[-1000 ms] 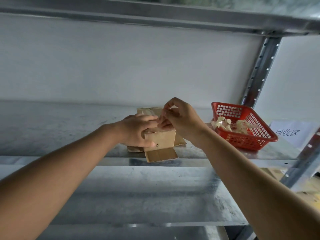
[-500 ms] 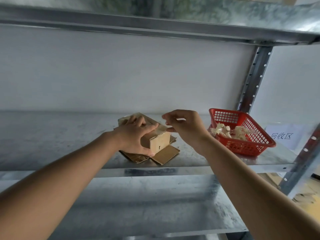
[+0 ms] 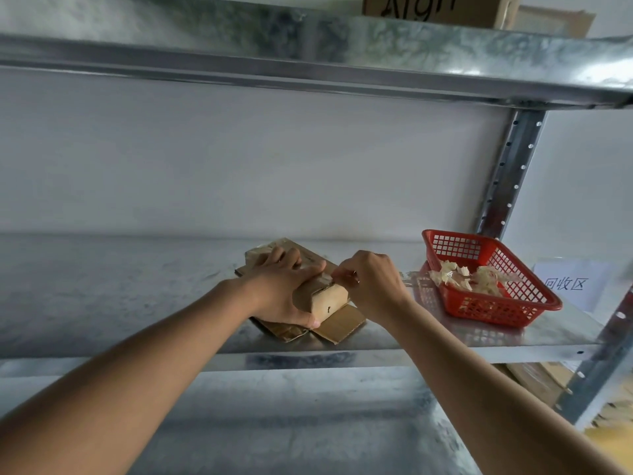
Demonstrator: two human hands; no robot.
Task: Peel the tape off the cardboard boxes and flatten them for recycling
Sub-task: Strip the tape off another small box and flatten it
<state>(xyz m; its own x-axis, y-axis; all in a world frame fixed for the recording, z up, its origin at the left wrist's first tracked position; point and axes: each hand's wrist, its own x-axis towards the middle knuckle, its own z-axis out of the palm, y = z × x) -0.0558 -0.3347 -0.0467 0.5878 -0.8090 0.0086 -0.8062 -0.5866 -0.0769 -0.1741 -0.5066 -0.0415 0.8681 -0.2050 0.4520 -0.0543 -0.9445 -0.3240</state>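
The left hand [image 3: 279, 293] is gripping the small box [image 3: 325, 298] firmly; the right hand [image 3: 368, 286] is pinching the tape [image 3: 327, 278] (better pulling low and slowly).

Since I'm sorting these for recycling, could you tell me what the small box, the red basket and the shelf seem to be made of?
Small box: brown cardboard, matte, with folded flaps. Red basket: probably moulded plastic, judging by its glossy lattice walls. Shelf: apparently galvanised steel, grey with a mottled sheen.
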